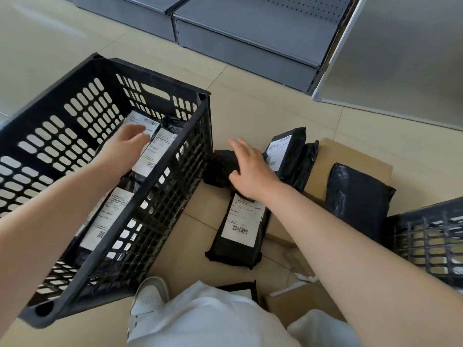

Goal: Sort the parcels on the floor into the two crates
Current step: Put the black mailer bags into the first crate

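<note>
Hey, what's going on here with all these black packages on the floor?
A person is sorting parcels into crates. The left hand hovers open inside the big black crate, above labelled parcels already there. The right hand reaches onto a black parcel on the floor. Several more lie nearby, beside a second crate.

Bright even light, soft shadows, blurred fingers (140,132), wide-angle edge distortion

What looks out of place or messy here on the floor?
Mainly the torn cardboard near the person's right arm: its edge is ragged, with scraps lying loose. The big black crate also sits tilted, with its near corner low. The black parcels on the floor lie at mixed angles, some overlapping, but that suits unsorted goods.
</note>
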{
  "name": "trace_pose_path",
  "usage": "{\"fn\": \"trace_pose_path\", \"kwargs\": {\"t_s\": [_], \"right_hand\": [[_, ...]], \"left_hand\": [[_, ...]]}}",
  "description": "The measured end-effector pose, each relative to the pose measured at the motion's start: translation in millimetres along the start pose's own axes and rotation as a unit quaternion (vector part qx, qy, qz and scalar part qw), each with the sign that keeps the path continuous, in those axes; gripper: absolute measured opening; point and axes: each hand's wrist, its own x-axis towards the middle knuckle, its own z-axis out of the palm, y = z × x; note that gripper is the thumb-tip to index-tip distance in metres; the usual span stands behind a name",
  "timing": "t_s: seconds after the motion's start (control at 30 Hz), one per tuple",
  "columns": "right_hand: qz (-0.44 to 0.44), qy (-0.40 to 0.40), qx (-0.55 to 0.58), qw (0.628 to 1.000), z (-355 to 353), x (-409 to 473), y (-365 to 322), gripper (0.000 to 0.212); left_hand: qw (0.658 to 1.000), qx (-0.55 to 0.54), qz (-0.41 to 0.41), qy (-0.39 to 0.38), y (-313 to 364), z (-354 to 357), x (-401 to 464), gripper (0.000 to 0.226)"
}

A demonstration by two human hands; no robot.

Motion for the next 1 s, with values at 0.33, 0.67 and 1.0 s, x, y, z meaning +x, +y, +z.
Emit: {"fn": "trace_pose_path", "kwargs": {"t_s": [0.33, 0.67, 1.0], "right_hand": [[0.233, 0.089, 0.116, 0.961, -26.1, -26.8, 106.6, 0.071], [0.368, 0.123, -0.025, 0.921, -23.3, -72.3, 195.6, 0.068], [0.473, 0.131, -0.082, 0.867, -22.5, -94.4, 246.9, 0.053]], "left_hand": [[0.978, 0.086, 0.189, 0.025, 67.6, 89.2, -10.8, 0.043], [0.987, -0.092, -0.074, -0.108, 14.6, 201.1, -32.9, 0.040], [0.947, -0.151, -0.199, -0.203, -6.7, 240.2, -59.4, 0.024]]}}
